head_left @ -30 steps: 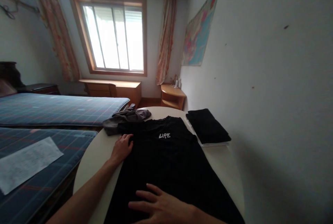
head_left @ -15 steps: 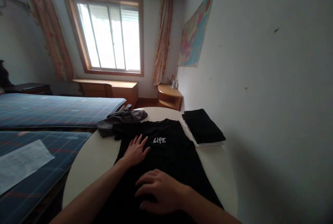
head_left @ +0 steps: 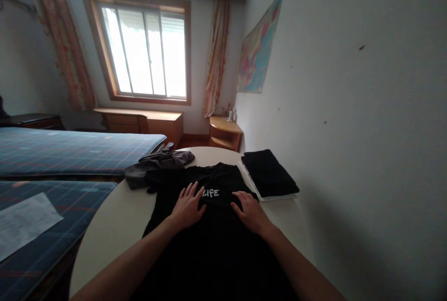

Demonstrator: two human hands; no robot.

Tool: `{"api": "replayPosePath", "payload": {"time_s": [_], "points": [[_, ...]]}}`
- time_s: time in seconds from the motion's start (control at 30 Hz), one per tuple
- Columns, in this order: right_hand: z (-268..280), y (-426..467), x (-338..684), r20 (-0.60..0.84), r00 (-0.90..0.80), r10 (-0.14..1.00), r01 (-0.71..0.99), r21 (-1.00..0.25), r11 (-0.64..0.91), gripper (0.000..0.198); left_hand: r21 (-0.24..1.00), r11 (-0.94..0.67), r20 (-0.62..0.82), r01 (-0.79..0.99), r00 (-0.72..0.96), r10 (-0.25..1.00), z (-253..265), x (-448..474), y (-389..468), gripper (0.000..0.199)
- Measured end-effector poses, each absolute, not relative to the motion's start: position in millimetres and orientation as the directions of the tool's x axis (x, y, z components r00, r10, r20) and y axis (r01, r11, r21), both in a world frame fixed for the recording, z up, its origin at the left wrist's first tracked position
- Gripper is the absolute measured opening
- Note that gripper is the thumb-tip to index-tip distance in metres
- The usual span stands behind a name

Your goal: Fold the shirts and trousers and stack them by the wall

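I saw the shirt [head_left: 217,241] lying flat across the table [head_left: 104,229], my left hand [head_left: 187,208] and right hand [head_left: 253,212] at its chest, fingers loosely spread, gripping nothing. I judged it light, soft and limp, best pinched at the far shoulders.

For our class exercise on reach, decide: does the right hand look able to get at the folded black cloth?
Probably yes: the right hand is open over the black shirt, close to the folded black cloth, with nothing standing between them and nothing seen on top.
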State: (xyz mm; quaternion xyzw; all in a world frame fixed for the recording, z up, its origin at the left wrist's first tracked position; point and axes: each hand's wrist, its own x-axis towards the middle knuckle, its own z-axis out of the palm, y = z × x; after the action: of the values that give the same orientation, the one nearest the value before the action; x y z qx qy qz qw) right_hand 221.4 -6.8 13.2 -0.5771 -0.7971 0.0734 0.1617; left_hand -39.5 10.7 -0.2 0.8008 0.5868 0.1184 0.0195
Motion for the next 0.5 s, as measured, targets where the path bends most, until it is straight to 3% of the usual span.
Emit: {"api": "replayPosePath", "payload": {"time_s": [0.17, 0.37, 0.5], "points": [[3.5, 7.7, 224.1, 0.162, -0.050, 0.986, 0.989, -0.130, 0.072, 0.054, 0.272, -0.451, 0.121, 0.850, 0.435, 0.893, -5.6, -13.3, 13.0, 0.069], [10.3, 3.4, 225.4, 0.209, -0.058, 0.976, 0.997, -0.045, 0.069, 0.034, 0.252, -0.513, 0.169, 0.820, 0.485, 0.858, -13.8, -14.8, 11.0, 0.064], [20.4, 3.6, 226.0, 0.200, -0.053, 0.978, 0.996, -0.057, 0.066, 0.025, 0.246, -0.611, 0.145, 0.752, 0.595, 0.791, -5.8, -14.5, 6.7, 0.059]]}}
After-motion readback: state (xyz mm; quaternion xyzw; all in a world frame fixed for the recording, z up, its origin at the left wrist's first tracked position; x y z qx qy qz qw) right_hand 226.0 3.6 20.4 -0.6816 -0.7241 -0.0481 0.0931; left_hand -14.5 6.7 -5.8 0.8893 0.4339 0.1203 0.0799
